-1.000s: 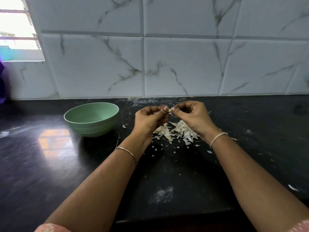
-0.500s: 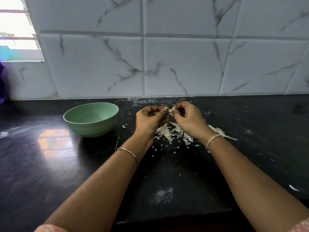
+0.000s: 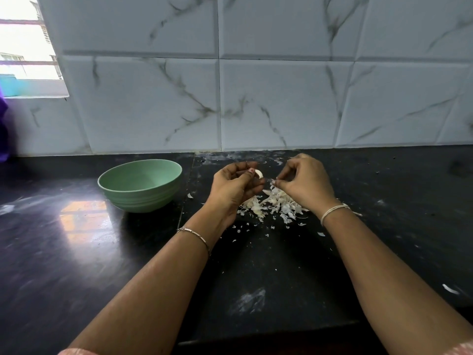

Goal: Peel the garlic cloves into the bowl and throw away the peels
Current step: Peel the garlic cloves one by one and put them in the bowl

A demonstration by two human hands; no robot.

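My left hand (image 3: 234, 187) pinches a small white garlic clove (image 3: 259, 173) between thumb and fingertips, held above the black counter. My right hand (image 3: 303, 183) is just to its right, a short gap away, and pinches a thin strip of peel (image 3: 273, 182) at its fingertips. Under both hands lies a pile of pale garlic peels (image 3: 272, 204) on the counter. A green bowl (image 3: 140, 185) stands to the left of my left hand; its inside is only partly visible and looks empty.
The black counter (image 3: 76, 252) runs back to a white marble-tiled wall (image 3: 256, 98). Small peel flakes are scattered around the pile, with one larger white scrap (image 3: 450, 289) at the right. A window (image 3: 23, 47) is at the far left.
My hands were joined at the clove before. Now the right hand has pulled away to the right with a strip of peel, and the clove shows bare white in my left hand.
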